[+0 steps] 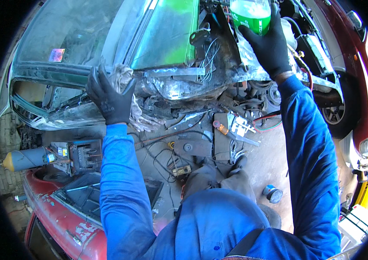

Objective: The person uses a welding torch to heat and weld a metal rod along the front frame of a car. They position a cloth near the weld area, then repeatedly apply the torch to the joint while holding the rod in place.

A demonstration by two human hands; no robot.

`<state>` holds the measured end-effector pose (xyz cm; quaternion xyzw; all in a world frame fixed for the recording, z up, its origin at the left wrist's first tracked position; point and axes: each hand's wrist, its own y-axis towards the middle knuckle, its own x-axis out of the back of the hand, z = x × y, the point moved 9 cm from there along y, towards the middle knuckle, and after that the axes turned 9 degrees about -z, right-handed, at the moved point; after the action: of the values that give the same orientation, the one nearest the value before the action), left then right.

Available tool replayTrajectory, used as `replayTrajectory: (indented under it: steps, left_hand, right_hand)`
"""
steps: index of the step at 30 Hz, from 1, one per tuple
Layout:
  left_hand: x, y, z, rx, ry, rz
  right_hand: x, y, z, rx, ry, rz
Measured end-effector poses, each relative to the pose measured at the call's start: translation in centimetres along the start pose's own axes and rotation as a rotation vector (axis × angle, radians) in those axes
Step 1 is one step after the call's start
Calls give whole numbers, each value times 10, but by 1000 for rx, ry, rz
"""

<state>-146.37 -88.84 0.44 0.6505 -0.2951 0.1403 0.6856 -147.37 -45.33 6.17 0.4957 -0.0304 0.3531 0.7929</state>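
Note:
My right hand point(270, 47), in a dark work glove, grips a clear plastic bottle point(250, 21) with a green label. Its thumb lies across the near side and the fingers wrap the right side; the bottle's top is cut off by the picture's edge. A crumpled, dirty grey rag point(122, 77) shows between the thumb and fingers of my gloved left hand point(111, 96), and its loose end hangs below the wrist. Both hands are over the stripped car body point(179, 89), the left by the windscreen pillar, the right above the engine bay.
Green-tinted glass or film point(164, 39) covers part of the windscreen. Thin wires point(210, 58) lie beside it. On the floor are an angle grinder point(223, 128), a power strip point(181, 170) and a small can point(273, 193). A red door panel point(69, 221) lies left, near a gas cylinder point(28, 159). Another red car point(357, 65) stands right.

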Motion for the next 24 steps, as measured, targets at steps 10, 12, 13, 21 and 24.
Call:
replayTrajectory:
  steps: [10,12,13,21,24]
  left_hand:
    - [-9,-2,15,52,-157,-42]
    - [-9,-2,17,74,-176,-55]
    - [-9,-2,17,75,-194,-55]
    - [-12,-3,22,95,-143,-31]
    - [-15,-5,25,95,-173,-35]
  right_hand:
    - [-11,88,16,-107,489,-17]
    - [-32,102,12,-122,422,-27]
    - [-47,105,11,-118,544,-27]
    - [-198,97,-110,-275,-78,375]
    - [-224,85,-141,-323,-99,355]
